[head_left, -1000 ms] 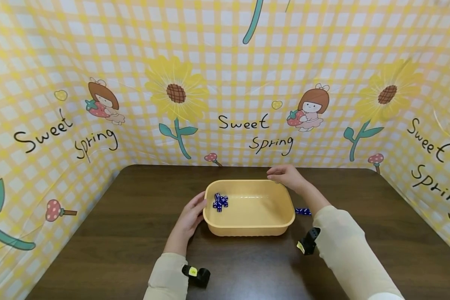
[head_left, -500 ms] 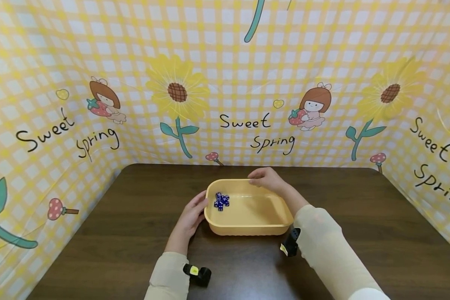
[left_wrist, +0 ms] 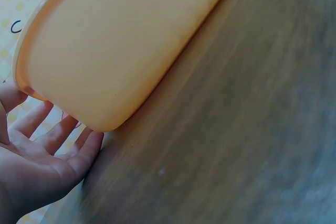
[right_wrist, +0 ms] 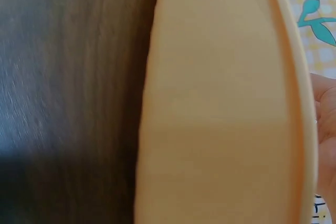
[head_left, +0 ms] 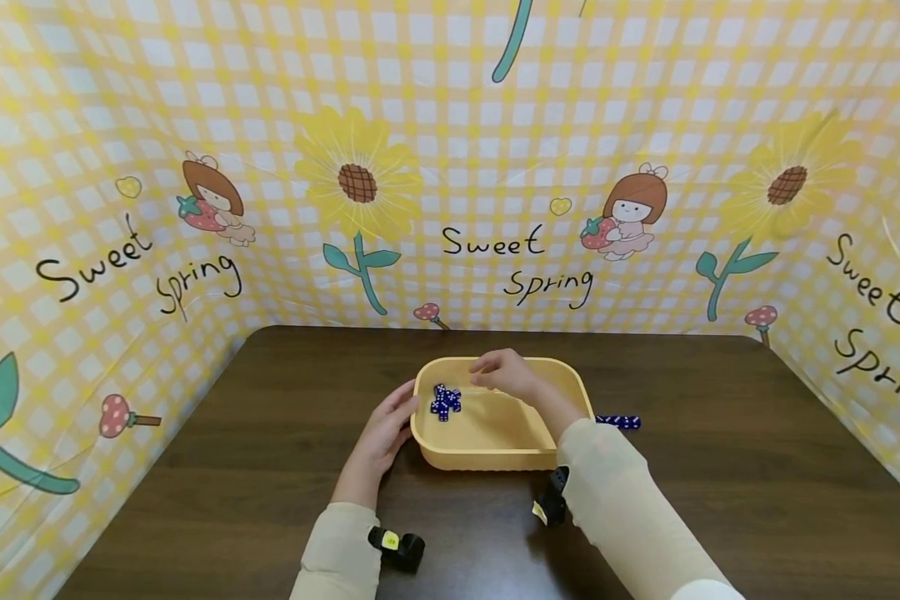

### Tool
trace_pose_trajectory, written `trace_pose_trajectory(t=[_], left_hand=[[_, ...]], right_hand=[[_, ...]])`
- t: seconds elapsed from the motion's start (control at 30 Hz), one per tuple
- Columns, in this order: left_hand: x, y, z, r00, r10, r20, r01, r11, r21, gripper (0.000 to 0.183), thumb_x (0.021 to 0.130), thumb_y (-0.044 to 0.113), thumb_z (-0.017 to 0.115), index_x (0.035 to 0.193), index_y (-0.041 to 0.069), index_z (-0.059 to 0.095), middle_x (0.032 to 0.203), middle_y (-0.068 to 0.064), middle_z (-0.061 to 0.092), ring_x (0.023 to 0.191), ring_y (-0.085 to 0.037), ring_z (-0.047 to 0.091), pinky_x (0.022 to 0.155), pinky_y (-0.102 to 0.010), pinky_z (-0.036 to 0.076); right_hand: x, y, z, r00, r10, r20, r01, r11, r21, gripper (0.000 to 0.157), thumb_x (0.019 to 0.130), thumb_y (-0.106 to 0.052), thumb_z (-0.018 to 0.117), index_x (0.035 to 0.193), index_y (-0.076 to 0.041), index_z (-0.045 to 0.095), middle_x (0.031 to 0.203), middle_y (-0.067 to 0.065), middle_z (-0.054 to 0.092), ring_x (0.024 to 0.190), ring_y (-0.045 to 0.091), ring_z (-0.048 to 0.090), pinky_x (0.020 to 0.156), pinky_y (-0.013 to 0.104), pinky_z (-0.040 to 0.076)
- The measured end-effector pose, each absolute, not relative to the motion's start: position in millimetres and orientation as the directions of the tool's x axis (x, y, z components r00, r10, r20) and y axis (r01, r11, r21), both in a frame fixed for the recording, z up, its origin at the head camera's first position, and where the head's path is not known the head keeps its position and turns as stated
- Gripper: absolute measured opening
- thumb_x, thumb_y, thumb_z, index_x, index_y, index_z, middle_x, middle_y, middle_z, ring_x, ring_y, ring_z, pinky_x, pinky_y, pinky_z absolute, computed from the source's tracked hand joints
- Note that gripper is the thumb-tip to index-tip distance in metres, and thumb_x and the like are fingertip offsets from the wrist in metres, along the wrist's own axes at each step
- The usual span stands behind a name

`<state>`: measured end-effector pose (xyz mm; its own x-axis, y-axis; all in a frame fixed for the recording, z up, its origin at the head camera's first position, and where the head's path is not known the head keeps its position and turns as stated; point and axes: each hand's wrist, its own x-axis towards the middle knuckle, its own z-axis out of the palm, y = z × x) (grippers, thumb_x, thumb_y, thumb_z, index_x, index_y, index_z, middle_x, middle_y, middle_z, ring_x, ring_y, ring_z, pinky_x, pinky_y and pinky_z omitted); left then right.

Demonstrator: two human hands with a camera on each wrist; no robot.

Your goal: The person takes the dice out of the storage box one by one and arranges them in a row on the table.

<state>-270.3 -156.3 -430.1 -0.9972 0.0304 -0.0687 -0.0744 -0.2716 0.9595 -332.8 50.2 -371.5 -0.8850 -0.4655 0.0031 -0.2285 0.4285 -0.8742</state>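
Note:
A yellow plastic tub (head_left: 487, 458) stands on the table, with a small heap of blue dice (head_left: 446, 402) with white pips at its left end inside. My left hand (head_left: 386, 425) holds the tub's left end, thumb at the rim and fingers bent against the outer wall, as the left wrist view shows. Over the tub's inside, near its far wall, hovers my right hand (head_left: 508, 373), fingers bent downward, to the right of the heap. I cannot tell whether its fingertips hold something. In the right wrist view, the tub's wall hides most of that hand (right_wrist: 326, 135).
A row of blue dice (head_left: 618, 422) lies on the dark wooden table (head_left: 720, 467) beside the tub's right end, partly hidden by the tub. A yellow checked cloth (head_left: 487, 167) rises behind the table and along both sides. Black wrist cameras sit on both sleeves.
My right hand has moved left, from the tub's far right corner to above its inside near the dice heap. The left hand keeps its hold, and the tub stays in place.

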Motion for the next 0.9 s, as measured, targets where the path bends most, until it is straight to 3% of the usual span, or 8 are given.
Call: trace_pose_trajectory(t=[0.37, 0.53, 0.9], left_hand=[[-269, -156, -429, -0.997, 0.031, -0.067, -0.073, -0.271, 0.960, 0.042, 0.089, 0.009, 0.045, 0.130, 0.001, 0.035, 0.130, -0.018, 0.035, 0.109, -0.032, 0.039, 0.081, -0.036, 0.037], [-270, -154, -430, -0.997, 0.021, -0.070, -0.073, -0.283, 0.956, 0.042, 0.088, 0.009, 0.046, 0.129, 0.001, 0.037, 0.128, -0.018, 0.037, 0.108, -0.031, 0.040, 0.077, -0.033, 0.039], [-270, -155, -430, -0.998, 0.021, -0.067, -0.070, -0.281, 0.957, 0.042, 0.089, 0.009, 0.046, 0.129, 0.001, 0.036, 0.128, -0.019, 0.036, 0.110, -0.033, 0.038, 0.081, -0.037, 0.038]], right_hand=[[-331, 29, -391, -0.886, -0.464, 0.007, -0.248, 0.460, -0.853, 0.023, 0.077, -0.006, 0.063, 0.097, 0.005, 0.061, 0.078, 0.006, 0.061, 0.067, 0.014, 0.053, 0.061, 0.025, 0.044], [-329, 26, -396, -0.888, -0.460, 0.016, -0.259, 0.470, -0.844, 0.022, 0.074, -0.005, 0.064, 0.094, 0.005, 0.062, 0.075, 0.006, 0.061, 0.066, 0.014, 0.054, 0.059, 0.024, 0.043], [-332, 25, -408, -0.898, -0.439, -0.001, -0.235, 0.482, -0.844, 0.018, 0.073, -0.001, 0.064, 0.091, 0.004, 0.063, 0.063, 0.002, 0.054, 0.056, 0.014, 0.048, 0.050, 0.021, 0.037]])
